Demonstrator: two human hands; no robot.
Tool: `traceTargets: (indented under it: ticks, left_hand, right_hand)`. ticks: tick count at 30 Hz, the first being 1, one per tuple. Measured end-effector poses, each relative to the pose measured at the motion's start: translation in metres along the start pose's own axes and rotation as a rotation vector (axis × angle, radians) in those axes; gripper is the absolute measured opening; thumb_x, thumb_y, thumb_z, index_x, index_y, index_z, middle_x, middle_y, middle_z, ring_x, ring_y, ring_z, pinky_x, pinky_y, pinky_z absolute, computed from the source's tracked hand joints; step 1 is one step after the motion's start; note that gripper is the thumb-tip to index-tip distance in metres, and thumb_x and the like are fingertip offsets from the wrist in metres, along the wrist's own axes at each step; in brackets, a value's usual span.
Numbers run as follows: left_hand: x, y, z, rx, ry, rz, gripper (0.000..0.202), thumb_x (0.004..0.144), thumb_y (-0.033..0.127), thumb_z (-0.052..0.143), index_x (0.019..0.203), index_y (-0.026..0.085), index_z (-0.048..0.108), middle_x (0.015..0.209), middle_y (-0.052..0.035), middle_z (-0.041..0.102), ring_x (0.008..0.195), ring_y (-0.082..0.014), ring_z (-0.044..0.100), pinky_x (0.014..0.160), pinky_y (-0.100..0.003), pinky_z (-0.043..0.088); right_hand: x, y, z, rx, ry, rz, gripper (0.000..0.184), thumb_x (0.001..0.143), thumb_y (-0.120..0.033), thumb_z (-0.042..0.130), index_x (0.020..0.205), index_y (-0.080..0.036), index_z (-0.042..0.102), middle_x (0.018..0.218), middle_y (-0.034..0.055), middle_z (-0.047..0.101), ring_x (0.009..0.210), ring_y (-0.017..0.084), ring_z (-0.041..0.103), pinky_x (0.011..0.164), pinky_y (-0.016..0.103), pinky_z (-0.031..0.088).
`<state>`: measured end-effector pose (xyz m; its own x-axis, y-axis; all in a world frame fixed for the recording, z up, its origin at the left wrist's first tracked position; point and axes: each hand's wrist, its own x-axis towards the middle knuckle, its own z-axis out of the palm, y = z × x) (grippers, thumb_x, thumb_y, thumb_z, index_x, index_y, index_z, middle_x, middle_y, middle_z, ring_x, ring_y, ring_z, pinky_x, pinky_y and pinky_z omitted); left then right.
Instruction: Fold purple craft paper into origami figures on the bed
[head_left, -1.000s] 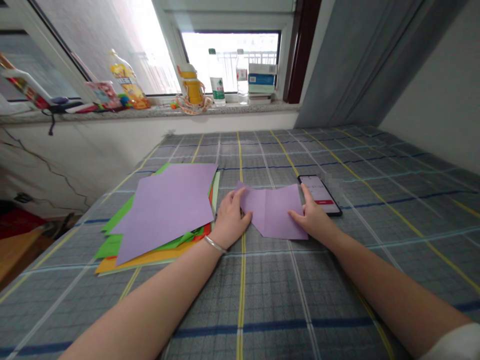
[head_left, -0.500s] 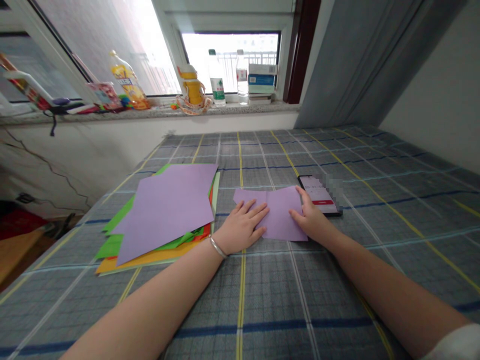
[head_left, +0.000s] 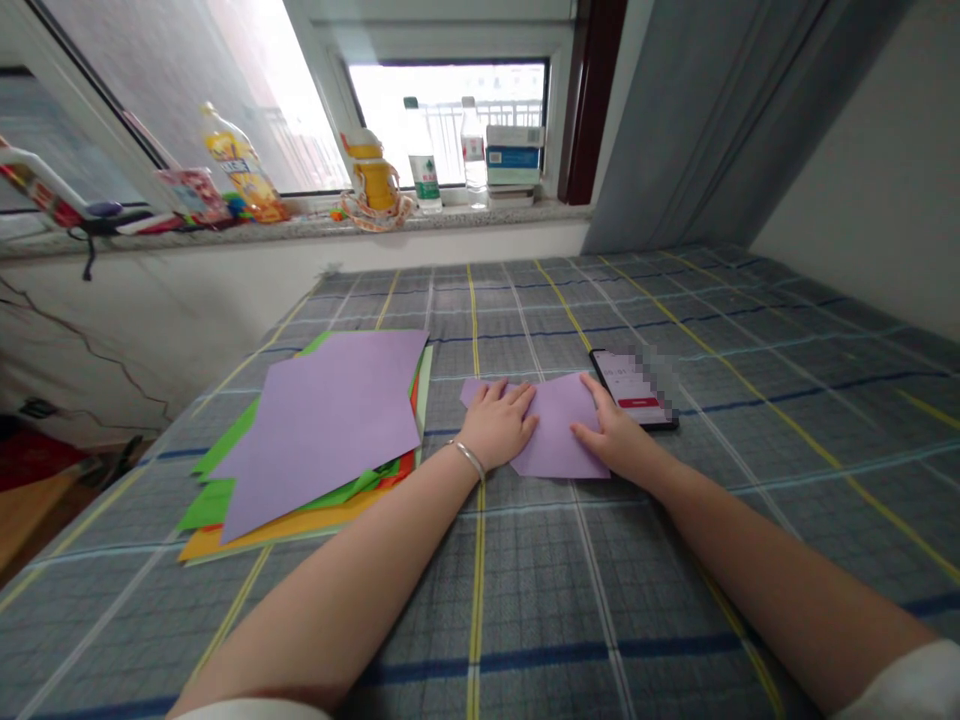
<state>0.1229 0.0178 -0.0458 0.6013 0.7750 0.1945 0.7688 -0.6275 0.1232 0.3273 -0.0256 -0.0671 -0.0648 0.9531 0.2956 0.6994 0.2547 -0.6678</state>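
A folded sheet of purple paper (head_left: 559,425) lies flat on the plaid bedcover (head_left: 555,590) in front of me. My left hand (head_left: 501,423) rests palm down on its left part, fingers stretched out and pressing the paper flat. A silver bangle circles that wrist. My right hand (head_left: 613,432) lies on the paper's right edge with the fingers laid flat, its fingertips close to a black phone (head_left: 634,388) whose screen is lit.
A stack of coloured paper (head_left: 315,440), purple on top with green, orange and yellow below, lies to the left. The windowsill (head_left: 300,225) behind holds bottles, a box and other small items. A grey curtain (head_left: 720,120) hangs at the right.
My left hand moved from the paper's left edge onto the sheet and now lies flat on it, further up than before. The right hand stayed in place. The view shifted slightly.
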Motion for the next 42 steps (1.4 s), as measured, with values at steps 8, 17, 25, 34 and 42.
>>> traceTargets:
  ticks: [8,17,25,34,42]
  left_hand:
    - [-0.025,-0.004,-0.005,0.043,-0.112,0.133,0.057,0.097,0.043,0.039,0.146,0.015,0.035,0.152,-0.0086,0.035,0.141,-0.0364,0.025,0.112,-0.058,0.023]
    - [-0.066,-0.004,-0.024,0.001,-0.159,0.222,0.054,0.095,0.046,0.042,0.146,0.030,0.035,0.155,-0.0042,0.031,0.142,-0.0303,0.026,0.114,-0.054,0.023]
    - [-0.062,-0.007,-0.024,-0.029,-0.166,0.183,0.054,0.095,0.048,0.043,0.145,0.031,0.036,0.154,-0.0028,0.032,0.143,-0.0302,0.024,0.114,-0.056,0.022]
    - [-0.058,-0.006,-0.022,-0.036,-0.159,0.148,0.050,0.098,0.040,0.035,0.146,0.025,0.035,0.153,-0.0018,0.034,0.143,-0.0278,0.025,0.115,-0.054,0.020]
    - [-0.055,-0.009,-0.019,-0.001,-0.166,0.115,0.056,0.094,0.048,0.044,0.146,0.029,0.036,0.154,-0.0020,0.031,0.144,-0.0337,0.017,0.114,-0.062,0.016]
  right_hand:
    - [0.000,-0.010,-0.009,-0.022,-0.064,0.070,0.070,0.078,-0.030,0.054,0.142,-0.007,0.038,0.137,0.0216,0.052,0.119,0.031,0.056,0.100,0.047,0.043]
    - [-0.002,-0.020,-0.032,-0.045,-0.266,0.040,0.046,0.087,-0.033,0.048,0.130,-0.017,0.058,0.097,0.0085,0.071,0.068,0.018,0.060,0.063,0.031,0.046]
    - [-0.002,-0.010,-0.055,-0.171,-0.408,-0.122,0.045,0.087,-0.016,0.042,0.128,-0.019,0.060,0.096,0.0061,0.072,0.074,0.016,0.063,0.067,0.027,0.046]
    - [0.000,-0.009,-0.061,-0.361,-0.382,-0.379,0.033,0.080,-0.015,0.061,0.107,-0.032,0.072,0.102,0.0041,0.066,0.088,0.018,0.064,0.080,0.031,0.049]
    - [-0.002,-0.019,-0.049,-0.219,-0.267,-0.661,0.008,0.084,-0.024,0.065,0.083,-0.025,0.073,0.113,0.0049,0.069,0.126,0.025,0.048,0.104,0.044,0.040]
